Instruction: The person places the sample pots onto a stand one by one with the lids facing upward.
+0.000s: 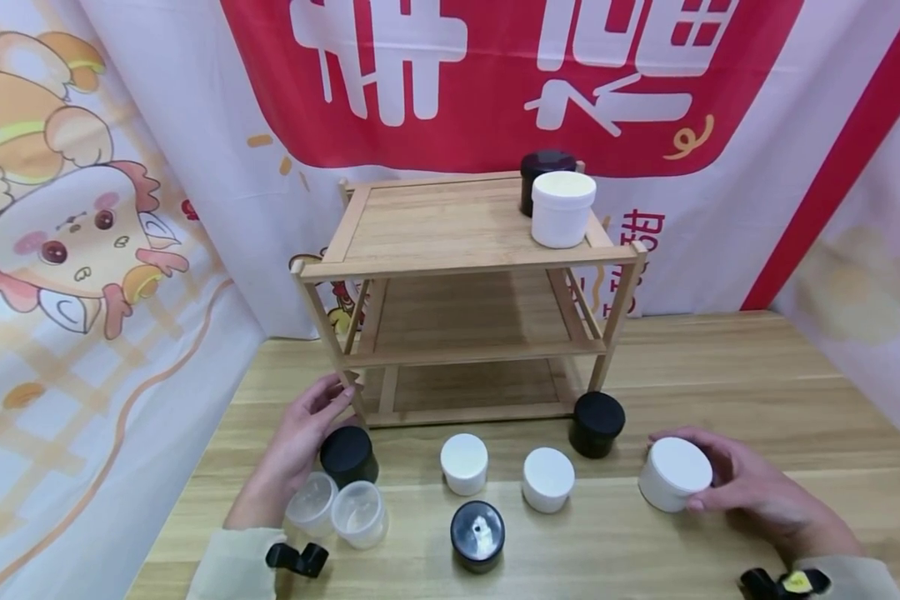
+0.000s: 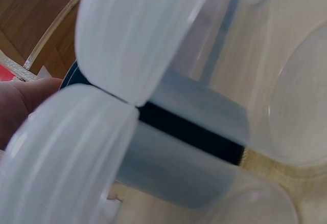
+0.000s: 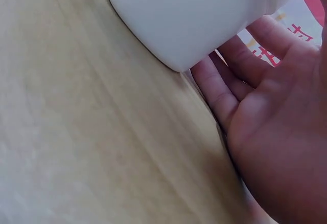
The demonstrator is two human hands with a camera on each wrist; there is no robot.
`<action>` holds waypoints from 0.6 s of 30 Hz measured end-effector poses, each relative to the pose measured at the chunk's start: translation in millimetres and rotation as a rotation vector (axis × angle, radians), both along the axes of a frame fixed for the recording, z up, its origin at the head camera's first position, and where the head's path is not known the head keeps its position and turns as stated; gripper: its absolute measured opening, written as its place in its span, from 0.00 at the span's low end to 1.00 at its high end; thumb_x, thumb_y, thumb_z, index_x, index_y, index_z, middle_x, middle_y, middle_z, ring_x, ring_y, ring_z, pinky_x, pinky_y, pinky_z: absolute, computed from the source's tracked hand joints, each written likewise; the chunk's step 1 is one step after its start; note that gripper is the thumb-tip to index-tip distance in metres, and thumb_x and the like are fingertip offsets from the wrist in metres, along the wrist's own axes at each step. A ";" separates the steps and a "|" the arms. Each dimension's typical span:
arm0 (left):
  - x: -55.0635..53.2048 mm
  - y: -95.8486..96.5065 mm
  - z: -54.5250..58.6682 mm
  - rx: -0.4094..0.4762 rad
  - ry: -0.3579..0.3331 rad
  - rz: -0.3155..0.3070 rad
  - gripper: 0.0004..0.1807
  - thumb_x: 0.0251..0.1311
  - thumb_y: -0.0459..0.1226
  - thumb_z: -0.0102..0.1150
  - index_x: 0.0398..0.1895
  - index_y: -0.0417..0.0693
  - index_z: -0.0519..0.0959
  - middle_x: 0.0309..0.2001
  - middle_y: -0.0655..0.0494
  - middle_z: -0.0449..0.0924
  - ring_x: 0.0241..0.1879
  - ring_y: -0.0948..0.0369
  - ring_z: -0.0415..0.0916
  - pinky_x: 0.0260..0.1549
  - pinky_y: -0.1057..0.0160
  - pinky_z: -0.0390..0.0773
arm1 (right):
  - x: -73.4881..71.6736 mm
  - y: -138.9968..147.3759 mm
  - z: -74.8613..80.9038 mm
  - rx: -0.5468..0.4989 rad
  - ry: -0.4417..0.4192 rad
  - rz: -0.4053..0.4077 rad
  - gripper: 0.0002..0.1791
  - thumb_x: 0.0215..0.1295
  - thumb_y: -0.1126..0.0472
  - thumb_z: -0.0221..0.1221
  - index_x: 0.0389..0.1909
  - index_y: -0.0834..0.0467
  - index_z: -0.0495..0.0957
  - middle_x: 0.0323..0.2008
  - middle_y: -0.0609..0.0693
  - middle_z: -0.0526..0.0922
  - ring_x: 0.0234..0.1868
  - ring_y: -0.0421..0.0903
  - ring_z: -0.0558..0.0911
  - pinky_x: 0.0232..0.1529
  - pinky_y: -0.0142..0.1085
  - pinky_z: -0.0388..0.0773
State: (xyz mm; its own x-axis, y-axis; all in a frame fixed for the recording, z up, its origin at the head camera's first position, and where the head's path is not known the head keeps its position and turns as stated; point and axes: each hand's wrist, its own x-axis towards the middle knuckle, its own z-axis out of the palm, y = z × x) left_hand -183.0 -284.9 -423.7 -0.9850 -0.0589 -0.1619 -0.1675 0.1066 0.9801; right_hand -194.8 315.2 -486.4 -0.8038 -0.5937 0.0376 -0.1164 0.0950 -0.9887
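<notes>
My right hand (image 1: 746,479) holds a white lidded jar (image 1: 675,473) at the table's right, thumb on its near side and fingers behind. The right wrist view shows the white jar (image 3: 199,17) close to the wood, beside the fingers (image 3: 217,88). My left hand (image 1: 307,429) is at the shelf's front left leg, just behind and beside a black jar (image 1: 348,456). Its fingers are loosely bent; contact with leg or jar is unclear. Two clear cups (image 1: 360,515) stand near that wrist. In the left wrist view, clear plastic covers much of the black jar (image 2: 191,134).
A three-tier wooden shelf (image 1: 450,267) stands at the back, with a white jar (image 1: 562,210) and a black jar (image 1: 537,162) on top. Before it are two small white jars (image 1: 465,463), a black jar (image 1: 597,425) and a shiny black-lidded jar (image 1: 477,536).
</notes>
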 end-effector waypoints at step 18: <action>-0.7 -0.3 0.2 0.004 -0.010 -0.006 0.35 0.83 0.47 0.54 0.86 0.47 0.58 0.81 0.42 0.59 0.79 0.48 0.61 0.72 0.56 0.80 | 0.5 -0.9 0.6 0.037 0.003 -0.088 0.35 0.65 0.74 0.67 0.72 0.61 0.71 0.60 0.45 0.85 0.59 0.43 0.81 0.57 0.30 0.79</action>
State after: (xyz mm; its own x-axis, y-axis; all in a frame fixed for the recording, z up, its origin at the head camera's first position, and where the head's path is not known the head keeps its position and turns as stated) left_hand -183.8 -285.2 -423.4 -0.9838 -0.0519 -0.1717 -0.1763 0.1033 0.9789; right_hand -194.3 314.2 -485.8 -0.8530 -0.5215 0.0190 -0.1084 0.1414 -0.9840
